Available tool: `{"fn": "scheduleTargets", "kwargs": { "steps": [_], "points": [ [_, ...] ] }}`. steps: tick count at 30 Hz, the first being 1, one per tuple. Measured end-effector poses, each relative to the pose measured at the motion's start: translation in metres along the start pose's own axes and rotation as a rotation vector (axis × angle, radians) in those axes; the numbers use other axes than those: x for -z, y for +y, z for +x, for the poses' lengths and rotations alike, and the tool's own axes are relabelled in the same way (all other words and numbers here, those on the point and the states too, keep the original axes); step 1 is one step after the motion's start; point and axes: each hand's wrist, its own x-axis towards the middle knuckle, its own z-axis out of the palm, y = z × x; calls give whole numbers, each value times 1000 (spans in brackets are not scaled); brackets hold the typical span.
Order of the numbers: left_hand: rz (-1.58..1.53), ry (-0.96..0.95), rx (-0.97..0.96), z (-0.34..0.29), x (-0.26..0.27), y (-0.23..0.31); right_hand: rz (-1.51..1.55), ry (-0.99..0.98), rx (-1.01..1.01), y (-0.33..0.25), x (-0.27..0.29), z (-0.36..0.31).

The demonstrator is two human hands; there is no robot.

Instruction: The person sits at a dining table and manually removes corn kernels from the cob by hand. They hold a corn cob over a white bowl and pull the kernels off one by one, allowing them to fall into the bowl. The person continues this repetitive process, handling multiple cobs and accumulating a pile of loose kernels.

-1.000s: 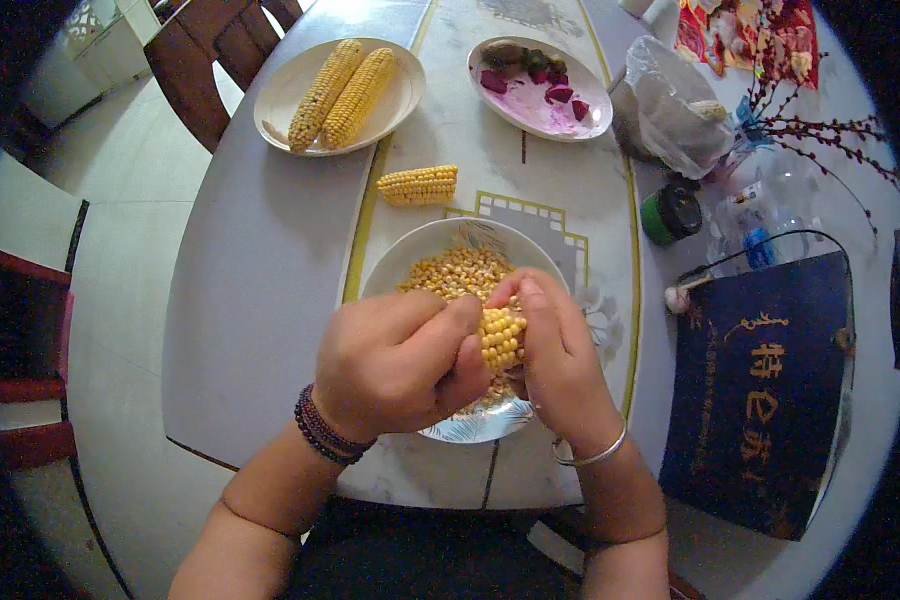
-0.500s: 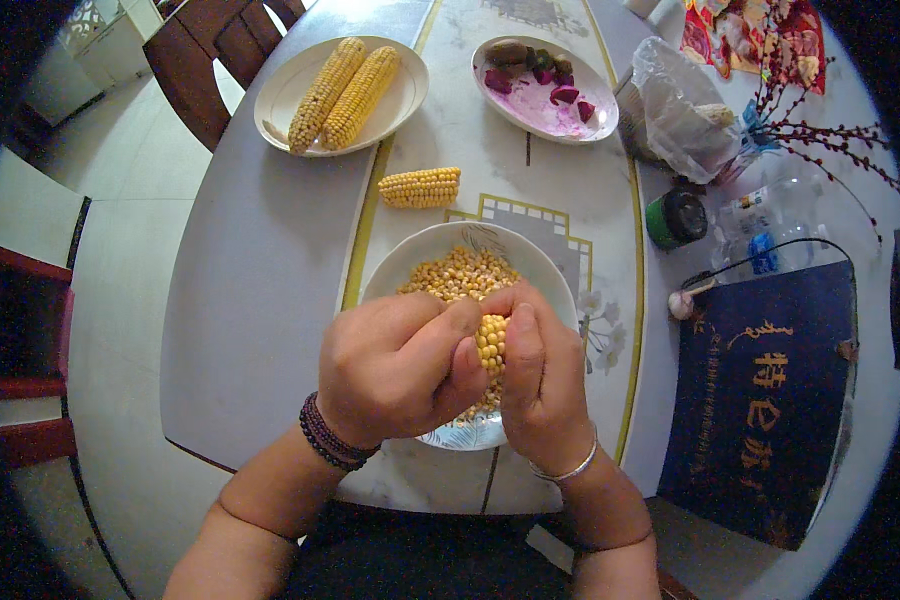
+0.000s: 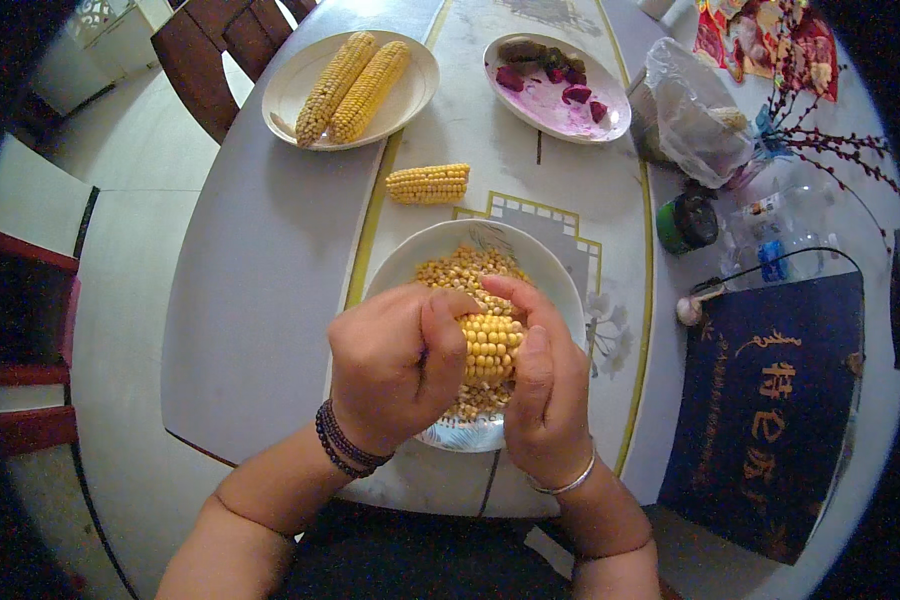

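Between my two hands is a short piece of corn cob [image 3: 492,348], its rows of yellow kernels showing, held over a white bowl [image 3: 560,290]. My left hand [image 3: 400,350] is closed round one end, the thumb bent against the kernels. The fingers and thumb of my right hand [image 3: 545,375] grip the other end. Loose corn kernels [image 3: 460,268] lie in the bowl under the cob. Beyond the bowl, another broken piece of corn cob [image 3: 427,184] rests on the table.
A white plate [image 3: 422,95] with two whole cobs stands far left. Far right, an oval plate [image 3: 615,125] holds dark red-purple pieces. Along the right are a plastic bag [image 3: 695,110], a dark green jar [image 3: 687,222], a clear bottle [image 3: 785,225], a garlic bulb [image 3: 689,309] and a dark blue box [image 3: 760,400].
My hands have shifted on the cob piece, and more of its kernels show between them. The left thumb has moved up, away from the right hand. The whole view has shifted slightly.
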Motion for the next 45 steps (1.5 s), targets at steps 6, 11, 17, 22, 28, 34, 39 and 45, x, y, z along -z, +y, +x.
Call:
{"fn": "scheduleTargets", "kwargs": {
  "steps": [6,11,17,22,28,34,39,45],
  "points": [
    [99,15,-78,0,-2,-6,65,-87,-54,-1,5,3],
    [191,20,-162,0,-5,-5,215,-54,-122,-1,6,4],
    [127,-65,-148,-4,-12,11,248,6,-215,4,10,5],
    [-170,-306,260,-2,-5,20,131,32,-51,13,12,0],
    [-231,-339,339,-9,-10,17,28,-67,9,3,16,7],
    [-118,-308,261,-12,-14,19,-73,45,27,3,8,-1],
    [-209,-314,340,-11,-12,19,-221,-5,-13,-2,13,-3],
    [-123,-292,309,-13,-14,14,61,-3,69,9,12,2]
  ]
}}
